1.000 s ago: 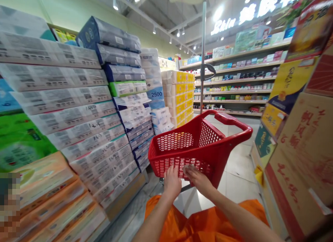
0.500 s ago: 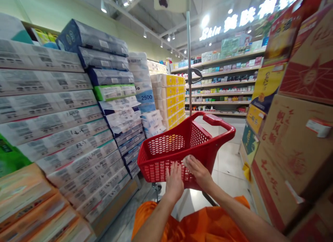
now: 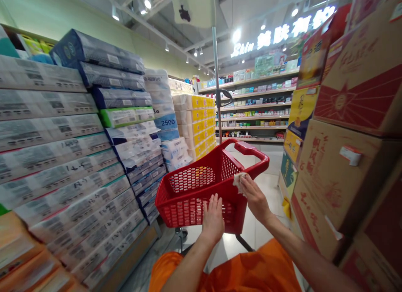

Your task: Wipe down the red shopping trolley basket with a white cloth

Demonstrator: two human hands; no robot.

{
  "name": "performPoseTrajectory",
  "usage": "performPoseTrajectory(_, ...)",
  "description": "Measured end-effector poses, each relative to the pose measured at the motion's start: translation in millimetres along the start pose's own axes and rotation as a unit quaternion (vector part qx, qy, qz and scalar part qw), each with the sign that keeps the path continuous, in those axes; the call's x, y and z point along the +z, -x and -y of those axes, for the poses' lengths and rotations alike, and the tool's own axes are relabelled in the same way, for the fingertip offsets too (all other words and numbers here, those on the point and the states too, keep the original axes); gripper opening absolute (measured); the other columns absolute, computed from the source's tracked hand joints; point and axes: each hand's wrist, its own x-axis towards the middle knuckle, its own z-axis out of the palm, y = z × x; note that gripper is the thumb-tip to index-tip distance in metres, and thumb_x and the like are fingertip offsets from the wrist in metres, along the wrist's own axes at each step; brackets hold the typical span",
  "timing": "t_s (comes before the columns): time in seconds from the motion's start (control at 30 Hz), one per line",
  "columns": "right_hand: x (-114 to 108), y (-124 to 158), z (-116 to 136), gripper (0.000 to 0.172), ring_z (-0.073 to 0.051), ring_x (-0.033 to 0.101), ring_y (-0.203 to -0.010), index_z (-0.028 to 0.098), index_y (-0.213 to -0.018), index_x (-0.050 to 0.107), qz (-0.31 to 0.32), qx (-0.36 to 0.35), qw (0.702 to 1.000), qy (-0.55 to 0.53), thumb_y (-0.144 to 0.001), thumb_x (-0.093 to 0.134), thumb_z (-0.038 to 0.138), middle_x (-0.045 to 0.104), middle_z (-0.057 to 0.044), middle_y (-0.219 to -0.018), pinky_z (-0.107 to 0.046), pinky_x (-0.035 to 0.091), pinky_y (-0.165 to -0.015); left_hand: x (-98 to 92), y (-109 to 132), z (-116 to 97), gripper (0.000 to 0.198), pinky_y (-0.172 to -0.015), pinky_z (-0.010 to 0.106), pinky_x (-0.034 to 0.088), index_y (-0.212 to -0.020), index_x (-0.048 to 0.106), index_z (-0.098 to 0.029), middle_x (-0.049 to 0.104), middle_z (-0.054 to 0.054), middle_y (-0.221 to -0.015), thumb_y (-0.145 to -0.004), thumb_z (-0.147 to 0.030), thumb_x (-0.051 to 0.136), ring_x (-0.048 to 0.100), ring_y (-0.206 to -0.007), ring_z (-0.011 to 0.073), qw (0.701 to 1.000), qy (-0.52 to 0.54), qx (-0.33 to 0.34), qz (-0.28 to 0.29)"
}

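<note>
A red plastic shopping cart [image 3: 191, 204] with perforated sides stands in front of me, its handle at the upper right. My right hand [image 3: 255, 196] holds a crumpled white cloth [image 3: 240, 182] against the upper side of the cart, below the handle. Against the near side panel rests my left hand [image 3: 213, 219], its fingers stretched out and nothing in it. Behind the cart rises a metal pole [image 3: 216, 74] with a pale flag [image 3: 194, 9] on top.
Stacked paper packs [image 3: 63, 158] line the left side, with yellow-and-white packs [image 3: 197, 120] farther back. Cardboard boxes [image 3: 339, 170] are piled on the right. Shelves of small goods [image 3: 254, 112] stand at the back. Pale floor tiles show beside the cart.
My right hand has moved up and to the right along the cart with the cloth, away from my left hand. The view has shifted slightly, moving the surroundings left.
</note>
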Motion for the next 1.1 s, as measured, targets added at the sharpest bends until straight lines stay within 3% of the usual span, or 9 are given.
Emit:
performPoseTrajectory(0.17, -11, 20, -16, 0.051, -0.02, 0.036, -0.122, 0.019, -0.123, 0.048, 0.052, -0.052, 0.997, -0.001, -0.08, 0.03, -0.002, 0.055, -0.007, -0.118, -0.037, 0.046, -0.091, -6.8, -5, -13, 0.069, -0.108, 0.046, 0.008, -0.136, 0.023, -0.012, 0.014, 0.006, -0.145, -0.068, -0.014, 0.037, 0.008, -0.133, 0.0214, 0.999, 0.005, 0.03, 0.021)
performPoseTrajectory(0.3, -31, -28, -52, 0.049, -0.024, 0.03, -0.125, 0.015, -0.124, 0.046, -0.063, 0.048, 0.995, 0.061, -0.08, 0.032, 0.0, 0.045, -0.011, -0.129, -0.044, 0.037, -0.098, -11.7, -11, -14, 0.068, -0.108, 0.045, 0.011, -0.135, 0.024, -0.011, 0.015, 0.006, -0.145, -0.069, -0.013, 0.037, 0.01, -0.133, 0.0205, 0.999, -0.008, 0.029, -0.026)
performPoseTrajectory(0.37, -37, -49, -64, 0.048, -0.025, 0.031, -0.124, 0.014, -0.121, 0.05, -0.075, 0.063, 0.991, 0.09, -0.079, 0.032, -0.001, 0.048, -0.011, -0.126, -0.044, 0.037, -0.097, -15.2, -14, -10, 0.066, -0.108, 0.044, 0.012, -0.134, 0.026, -0.011, 0.016, 0.007, -0.144, -0.07, -0.011, 0.037, 0.012, -0.132, 0.0197, 0.998, -0.014, 0.021, -0.059)
performPoseTrajectory(0.53, -36, -51, -69, 0.048, -0.02, 0.035, -0.122, 0.019, -0.114, 0.056, 0.057, -0.066, 0.994, 0.06, -0.078, 0.031, -0.001, 0.055, -0.004, -0.119, -0.038, 0.039, -0.097, -24.3, -19, 16, 0.062, -0.107, 0.044, 0.015, -0.133, 0.028, -0.011, 0.019, 0.007, -0.143, -0.072, -0.012, 0.037, 0.015, -0.132, 0.0203, 0.996, -0.021, -0.062, -0.062)
performPoseTrajectory(0.67, -33, -67, -76, 0.045, -0.025, 0.039, -0.119, 0.015, -0.113, 0.056, 0.049, 0.08, 0.989, 0.114, -0.077, 0.033, 0.002, 0.053, -0.012, -0.12, -0.044, 0.04, -0.093, -24.8, -15, 46, 0.065, -0.105, 0.049, 0.018, -0.134, 0.025, -0.009, 0.02, 0.01, -0.143, -0.07, -0.011, 0.037, 0.017, -0.131, 0.0216, 0.986, -0.017, -0.163, -0.011)
performPoseTrajectory(0.73, -22, -80, -62, 0.04, -0.026, 0.043, -0.115, 0.015, -0.11, 0.058, 0.056, 0.106, 0.986, 0.115, -0.078, 0.036, 0.005, 0.055, -0.013, -0.115, -0.044, 0.042, -0.092, -24.2, -11, 55, 0.066, -0.104, 0.051, 0.016, -0.134, 0.024, -0.009, 0.019, 0.009, -0.143, -0.069, -0.011, 0.037, 0.016, -0.131, 0.0209, 0.986, -0.02, -0.164, 0.008)
performPoseTrajectory(0.9, 9, -93, -3, 0.033, -0.021, 0.049, -0.108, 0.019, -0.106, 0.059, 0.151, -0.051, 0.987, 0.021, -0.081, 0.04, 0.009, 0.06, -0.006, -0.108, -0.037, 0.039, -0.096, -28.9, -2, 66, 0.069, -0.105, 0.051, 0.014, -0.135, 0.022, -0.011, 0.014, 0.008, -0.144, -0.068, -0.012, 0.038, 0.012, -0.132, 0.0205, 0.987, -0.018, -0.155, 0.034)
performPoseTrajectory(1.0, -2, -92, -25, 0.031, -0.024, 0.048, -0.108, 0.016, -0.105, 0.06, 0.158, -0.001, 0.984, 0.08, -0.081, 0.04, 0.011, 0.058, -0.01, -0.109, -0.038, 0.041, -0.092, -32.3, 3, 75, 0.068, -0.104, 0.053, 0.014, -0.135, 0.021, -0.01, 0.014, 0.009, -0.144, -0.069, -0.011, 0.037, 0.012, -0.132, 0.0212, 0.979, -0.021, -0.201, 0.037)
performPoseTrajectory(1.1, -17, -92, -60, 0.03, -0.027, 0.047, -0.109, 0.013, -0.102, 0.061, 0.129, 0.093, 0.974, 0.162, -0.082, 0.039, 0.012, 0.057, -0.014, -0.11, -0.042, 0.039, -0.091, -31.4, 8, 85, 0.07, -0.104, 0.054, 0.012, -0.136, 0.02, -0.011, 0.012, 0.008, -0.145, -0.068, -0.011, 0.038, 0.01, -0.133, 0.0211, 0.981, -0.033, -0.189, 0.039)
